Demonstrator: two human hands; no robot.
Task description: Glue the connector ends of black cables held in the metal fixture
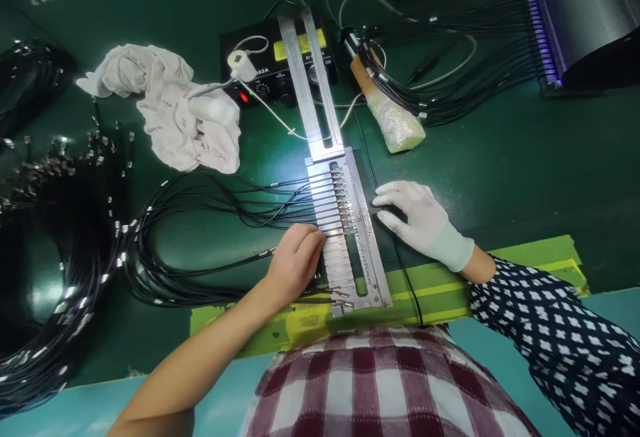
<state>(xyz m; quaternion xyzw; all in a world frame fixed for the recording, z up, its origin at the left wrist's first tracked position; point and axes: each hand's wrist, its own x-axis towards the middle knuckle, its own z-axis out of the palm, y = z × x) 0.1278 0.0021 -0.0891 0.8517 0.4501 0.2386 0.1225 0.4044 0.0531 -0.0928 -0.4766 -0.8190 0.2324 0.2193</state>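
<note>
Several cables [326, 207] lie side by side across the slotted metal fixture [369, 247], the bare left hand [296, 262] pinches another cable [267, 252] at its edge, and the gloved right hand [420, 220] rests nearby, thumb and fingers apart.

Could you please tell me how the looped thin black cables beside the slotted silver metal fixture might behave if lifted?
The looped thin black cables would probably flex, judging by their wide curves. Lifting them might tug at the slotted silver metal fixture, where several ends lie side by side.
</note>
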